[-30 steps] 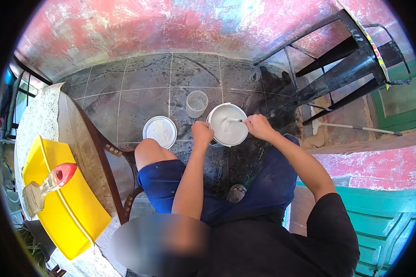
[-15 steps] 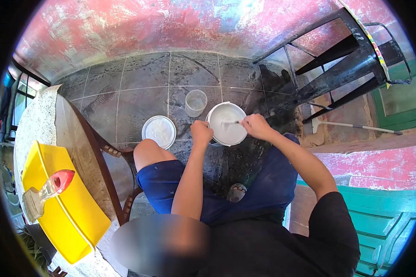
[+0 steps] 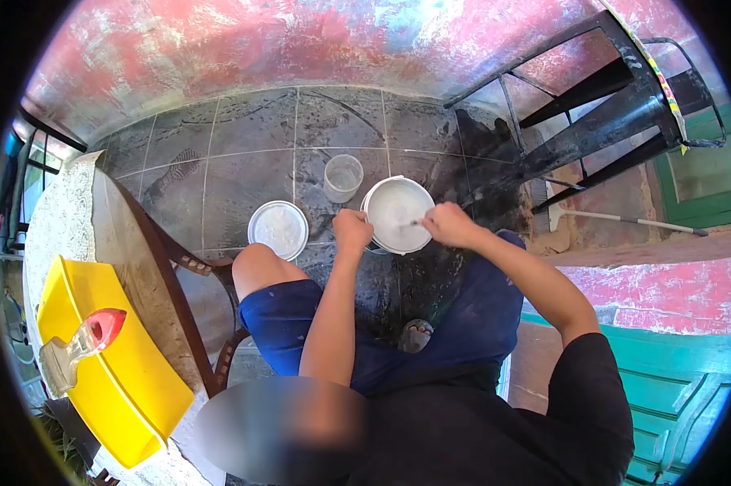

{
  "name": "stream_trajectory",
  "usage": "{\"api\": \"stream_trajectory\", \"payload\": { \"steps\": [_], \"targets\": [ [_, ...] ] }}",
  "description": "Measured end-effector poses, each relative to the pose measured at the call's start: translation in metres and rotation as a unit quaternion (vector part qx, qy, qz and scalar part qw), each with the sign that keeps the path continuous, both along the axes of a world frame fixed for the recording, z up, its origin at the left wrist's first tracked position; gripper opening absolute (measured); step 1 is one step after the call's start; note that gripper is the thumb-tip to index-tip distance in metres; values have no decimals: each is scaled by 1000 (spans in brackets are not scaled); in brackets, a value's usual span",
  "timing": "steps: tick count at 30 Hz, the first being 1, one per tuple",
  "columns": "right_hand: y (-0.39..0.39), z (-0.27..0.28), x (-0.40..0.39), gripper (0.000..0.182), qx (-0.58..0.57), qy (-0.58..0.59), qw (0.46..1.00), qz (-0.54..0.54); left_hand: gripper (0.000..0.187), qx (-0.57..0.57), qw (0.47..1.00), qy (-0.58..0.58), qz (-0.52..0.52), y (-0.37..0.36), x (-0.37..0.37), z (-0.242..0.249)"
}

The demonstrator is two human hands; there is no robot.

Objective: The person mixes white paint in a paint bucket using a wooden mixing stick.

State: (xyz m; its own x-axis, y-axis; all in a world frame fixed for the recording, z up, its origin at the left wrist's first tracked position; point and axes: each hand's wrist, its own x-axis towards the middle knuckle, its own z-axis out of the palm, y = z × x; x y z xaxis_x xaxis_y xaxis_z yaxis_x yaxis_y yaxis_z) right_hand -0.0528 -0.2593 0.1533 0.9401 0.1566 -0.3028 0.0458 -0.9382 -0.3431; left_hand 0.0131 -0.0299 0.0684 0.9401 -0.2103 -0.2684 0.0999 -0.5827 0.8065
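Observation:
A white bucket [image 3: 399, 192] of white paint stands on the dark tiled floor between my knees. My left hand [image 3: 353, 231] is closed on the bucket's left rim. In my right hand [image 3: 450, 224], at the bucket's right side, is a thin stirrer [image 3: 415, 223], its far end down in the white paint. Just behind my left hand stands a clear plastic cup [image 3: 344, 177]. The round white lid [image 3: 278, 230], smeared with paint, lies on the floor to the left, near my knee.
On the cloth-covered table [image 3: 110, 243] at the left sits a yellow tray [image 3: 143, 368] with a red-handled brush [image 3: 82, 344] across it. A black metal-legged stool [image 3: 609, 121] stands at the right, with a long-handled broom [image 3: 625, 219] beside it.
My right hand has shifted slightly left, and the stirrer's visible part sits a little lower in the bucket. My left hand stays at the rim. The view has tilted slightly.

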Motion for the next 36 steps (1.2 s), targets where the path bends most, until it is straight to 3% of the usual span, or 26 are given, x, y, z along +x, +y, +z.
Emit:
{"api": "stream_trajectory", "payload": {
  "steps": [4,6,8,10,15,19,23,28,32,34,36],
  "targets": [
    [-8,9,10,35,-78,-5,995,-55,20,-8,999,-28,22,1,0,-2],
    [1,12,0,35,-101,56,992,-54,16,-4,1000,-11,-8,2,1,0],
    [21,18,-2,35,-101,108,988,36,16,-9,1000,-10,-12,3,1,1],
    [41,17,14,33,-92,100,990,45,15,-12,1000,-13,-19,1,2,-1],
    [26,-3,57,14,-163,-29,982,87,11,-18,998,-48,25,-2,0,-11],
    [24,32,35,14,-239,79,954,161,11,-27,999,-40,26,-1,0,-14],
    [56,32,33,18,-130,94,976,147,12,-51,998,-35,22,-1,1,-16],
    [28,5,67,15,-170,-5,981,95,13,-38,997,-54,26,-2,1,-21],
    [21,26,45,15,-235,88,960,122,12,-51,998,-34,32,0,-1,-11],
    [37,27,32,16,-162,161,960,160,12,-44,998,-39,23,1,0,-9],
    [58,18,38,19,-137,138,967,165,11,-29,999,-19,8,1,1,-7]
  ]
}}
